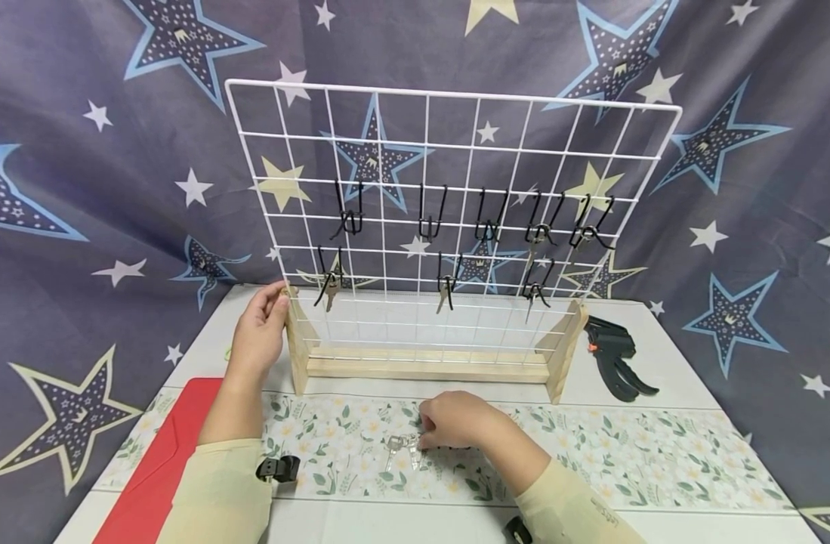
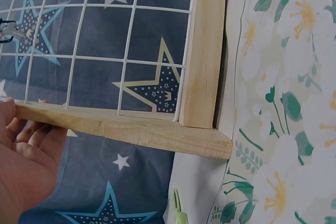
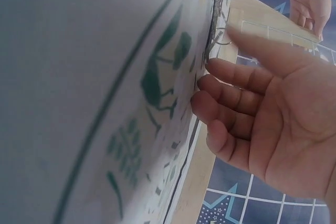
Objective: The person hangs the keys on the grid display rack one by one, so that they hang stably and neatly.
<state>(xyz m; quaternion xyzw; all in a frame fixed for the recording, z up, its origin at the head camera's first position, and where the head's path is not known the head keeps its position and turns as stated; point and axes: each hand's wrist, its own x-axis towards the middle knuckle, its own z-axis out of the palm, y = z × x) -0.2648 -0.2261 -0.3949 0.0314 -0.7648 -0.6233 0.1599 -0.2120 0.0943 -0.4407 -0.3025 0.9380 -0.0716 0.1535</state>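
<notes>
My left hand (image 1: 260,332) grips the upper end of the left wooden side support (image 1: 299,340) of a white wire grid rack (image 1: 401,140). In the left wrist view its fingers curl round the wood. My right hand (image 1: 458,418) is down at the flowered runner, its thumb and forefinger at a ring with silvery keys (image 1: 392,447). The right wrist view has the key ring (image 3: 223,38) by the gap between thumb and forefinger; whether they pinch it is unclear. Black hooks (image 1: 431,225) hang on the grid in two rows, and several carry keys (image 1: 445,293).
Right of the rack lies a black pistol-shaped tool (image 1: 617,359) with an orange part. A red flat item (image 1: 163,461) lies by the left forearm. A wooden base bar (image 1: 428,370) joins the supports. Behind hangs a star-patterned curtain (image 1: 149,317).
</notes>
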